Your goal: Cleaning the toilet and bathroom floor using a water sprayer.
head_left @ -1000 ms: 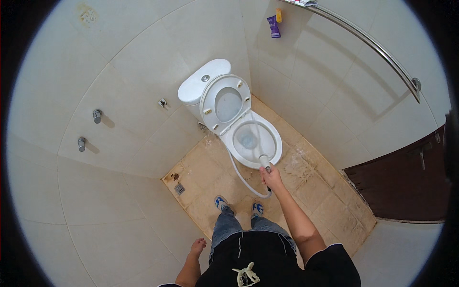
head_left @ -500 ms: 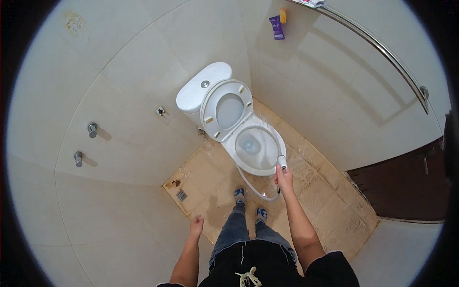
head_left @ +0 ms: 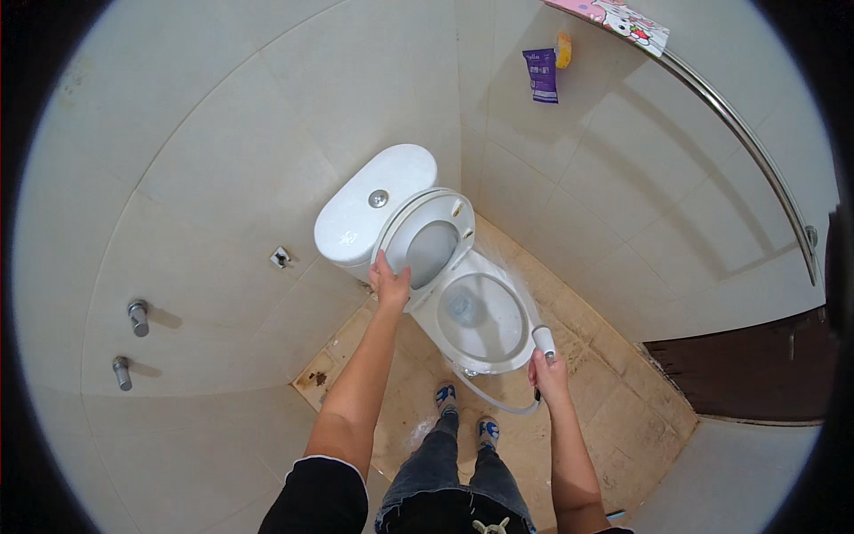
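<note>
A white toilet stands with its lid and toilet seat (head_left: pixel 459 230) raised against the tank (head_left: pixel 381 169). My left hand (head_left: pixel 389 287) is at the left edge of the raised seat, thumb on its face and fingers around the side. In my right hand (head_left: pixel 550 377) is a white handheld bidet sprayer (head_left: pixel 543 339), at the right front of the toilet bowl (head_left: pixel 518 313). Fine water streaks run from its head along the bowl's right side toward the seat. The sprayer's pale hose (head_left: pixel 498 403) loops down in front of the bowl. Some water lies inside the bowl.
Wet tan floor tiles (head_left: pixel 614 400) surround the toilet. Two metal valves (head_left: pixel 138 318) stick out of the left wall. A purple packet (head_left: pixel 541 76) and a yellow sponge (head_left: pixel 564 51) are on the right wall, below a metal rail (head_left: pixel 721 107). A dark door (head_left: pixel 747 369) is at right.
My left hand has risen from beside my leg to the toilet seat's edge, and the seat looks tilted a little differently. The sprayer stays in my right hand. The view has shifted.
</note>
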`<action>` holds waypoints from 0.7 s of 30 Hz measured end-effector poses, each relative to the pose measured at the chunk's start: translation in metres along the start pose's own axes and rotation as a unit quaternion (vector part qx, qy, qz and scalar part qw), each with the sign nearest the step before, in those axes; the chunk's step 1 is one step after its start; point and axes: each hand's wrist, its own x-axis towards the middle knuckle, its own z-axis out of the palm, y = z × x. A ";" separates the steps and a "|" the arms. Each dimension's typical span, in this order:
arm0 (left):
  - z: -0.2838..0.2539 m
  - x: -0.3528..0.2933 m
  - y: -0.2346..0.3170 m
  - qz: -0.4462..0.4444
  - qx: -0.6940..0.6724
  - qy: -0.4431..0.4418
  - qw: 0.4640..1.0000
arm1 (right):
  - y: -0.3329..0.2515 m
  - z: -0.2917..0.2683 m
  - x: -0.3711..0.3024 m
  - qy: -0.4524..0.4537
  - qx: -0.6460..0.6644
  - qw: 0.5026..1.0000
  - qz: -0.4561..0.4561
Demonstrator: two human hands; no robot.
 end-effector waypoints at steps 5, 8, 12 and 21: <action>0.021 -0.015 0.009 0.000 0.020 0.075 0.997 | 0.009 0.003 0.000 -0.045 -0.084 0.995 0.004; 0.033 -0.041 0.011 -0.010 -0.026 0.090 0.996 | 0.013 -0.008 -0.004 0.117 0.026 0.992 0.044; 0.055 -0.085 0.018 -0.298 -0.425 0.120 0.846 | 0.012 -0.012 -0.026 0.025 -0.028 0.999 -0.004; 0.181 -0.217 -0.071 -0.557 -0.636 0.022 0.534 | 0.064 -0.023 -0.073 0.130 -0.012 0.989 0.067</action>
